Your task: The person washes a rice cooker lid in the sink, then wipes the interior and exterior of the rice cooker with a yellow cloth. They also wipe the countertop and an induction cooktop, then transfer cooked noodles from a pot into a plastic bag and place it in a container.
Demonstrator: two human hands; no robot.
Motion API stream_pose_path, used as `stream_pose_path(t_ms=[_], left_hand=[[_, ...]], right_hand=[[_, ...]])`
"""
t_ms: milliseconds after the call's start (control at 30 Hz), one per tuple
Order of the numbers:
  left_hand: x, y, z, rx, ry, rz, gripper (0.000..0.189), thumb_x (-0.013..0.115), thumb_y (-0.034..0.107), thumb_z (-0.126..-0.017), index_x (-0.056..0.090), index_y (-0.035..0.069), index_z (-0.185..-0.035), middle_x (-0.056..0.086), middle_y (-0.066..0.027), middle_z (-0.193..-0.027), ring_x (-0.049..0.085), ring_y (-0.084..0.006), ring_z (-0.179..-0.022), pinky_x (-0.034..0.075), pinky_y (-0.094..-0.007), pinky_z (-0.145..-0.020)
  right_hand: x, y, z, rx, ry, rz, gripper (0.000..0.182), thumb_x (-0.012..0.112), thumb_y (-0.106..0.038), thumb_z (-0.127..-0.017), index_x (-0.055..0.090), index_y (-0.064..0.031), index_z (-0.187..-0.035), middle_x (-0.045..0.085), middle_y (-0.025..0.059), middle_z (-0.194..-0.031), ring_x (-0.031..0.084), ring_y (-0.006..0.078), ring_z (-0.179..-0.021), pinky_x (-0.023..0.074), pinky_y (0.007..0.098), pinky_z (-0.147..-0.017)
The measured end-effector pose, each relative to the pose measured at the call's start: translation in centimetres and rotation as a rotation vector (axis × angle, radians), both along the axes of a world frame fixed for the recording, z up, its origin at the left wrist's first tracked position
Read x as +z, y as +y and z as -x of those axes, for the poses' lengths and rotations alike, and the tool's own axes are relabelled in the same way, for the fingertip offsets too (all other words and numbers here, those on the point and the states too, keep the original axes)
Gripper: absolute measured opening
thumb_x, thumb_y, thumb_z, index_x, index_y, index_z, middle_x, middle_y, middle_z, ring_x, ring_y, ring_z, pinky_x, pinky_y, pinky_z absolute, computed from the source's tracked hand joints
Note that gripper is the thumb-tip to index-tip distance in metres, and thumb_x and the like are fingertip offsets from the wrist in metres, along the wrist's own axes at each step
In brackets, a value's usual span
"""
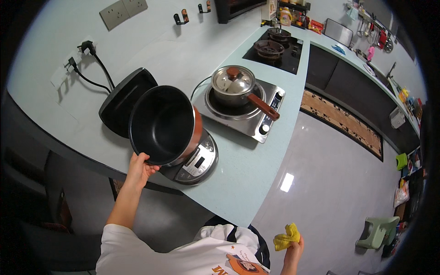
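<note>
My left hand (140, 170) grips the near rim of a rice cooker's inner pot (161, 127), black inside and copper-coloured outside. The pot is tilted, its mouth facing me, above the rice cooker body (199, 165) with a silver control panel. Behind it the cooker's black lid (127, 99) stands raised. Low at the right, over the floor beyond the counter's edge, my right hand (295, 248) holds a bunched yellow cloth (287, 237). Whether the pot touches the cooker is hidden.
A lidded steel saucepan (233, 84) sits on a portable electric cooktop (254, 127), its brown handle pointing towards the counter edge. Farther back is a black gas hob (295, 51). Two plugs (87, 47) with black cords are at the left wall. A green stool (376, 232) stands on the floor.
</note>
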State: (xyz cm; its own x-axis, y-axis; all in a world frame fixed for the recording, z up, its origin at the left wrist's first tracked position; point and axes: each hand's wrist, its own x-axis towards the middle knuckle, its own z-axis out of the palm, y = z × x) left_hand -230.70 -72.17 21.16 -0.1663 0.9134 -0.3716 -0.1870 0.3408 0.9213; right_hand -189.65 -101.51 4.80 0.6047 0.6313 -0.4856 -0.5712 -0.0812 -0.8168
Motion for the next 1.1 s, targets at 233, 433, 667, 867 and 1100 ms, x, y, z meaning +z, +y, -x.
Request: stream_pose_path(t_ms=[233,433,667,867,1100], left_hand=[[-5.4,2.5,2.8,0.115,0.039,0.097,0.022,0.042,0.011,-0.079,0.036,0.005,-0.099,0.059,-0.0167,-0.072,0.058,-0.0197,-0.051,0.046,-0.0232,-0.041],[-7.2,2.0,2.3,0.092,0.060,0.112,0.025,0.042,0.010,-0.079,0.033,0.004,-0.101,0.058,-0.0170,-0.071,0.058,-0.0197,-0.052,0.045,-0.0242,-0.041],[-9.5,2.8,1.6,0.146,0.138,0.192,0.030,0.042,0.012,-0.080,0.032,0.006,-0.106,0.057,-0.0155,-0.068,0.057,-0.0183,-0.051,0.044,-0.0240,-0.041],[-11.0,1.8,0.2,0.252,0.346,0.168,0.062,0.042,0.009,-0.081,0.009,0.009,-0.133,0.056,-0.0135,-0.063,0.054,-0.0168,-0.045,0.040,-0.0227,-0.037],[-11.4,1.2,0.1,0.362,0.520,0.199,0.078,0.046,0.009,-0.082,-0.009,0.008,-0.137,0.057,-0.0170,-0.056,0.053,-0.0187,-0.040,0.038,-0.0261,-0.032]], right_hand=[[-0.3,3.0,-0.7,0.018,-0.037,0.010,0.048,0.038,0.004,-0.062,0.047,0.0035,-0.110,0.054,0.0133,-0.107,0.053,0.0245,-0.101,0.0422,0.0373,-0.089],[0.9,5.4,-1.8,0.097,-0.021,0.021,0.047,0.040,0.004,-0.063,0.047,0.0035,-0.110,0.054,0.0129,-0.106,0.053,0.0233,-0.101,0.0418,0.0366,-0.089],[1.1,8.5,-5.1,0.165,-0.031,0.044,0.048,0.041,0.005,-0.064,0.047,0.0038,-0.111,0.054,0.0123,-0.106,0.053,0.0233,-0.101,0.0402,0.0354,-0.091],[0.1,8.6,-9.3,0.193,0.025,0.074,0.046,0.041,0.006,-0.066,0.048,0.0042,-0.111,0.055,0.0134,-0.107,0.053,0.0245,-0.103,0.0407,0.0351,-0.091],[-1.6,8.6,-19.4,0.226,0.185,-0.017,0.050,0.042,0.003,-0.065,0.045,0.0047,-0.115,0.052,0.0161,-0.113,0.050,0.0274,-0.107,0.0385,0.0388,-0.094]])
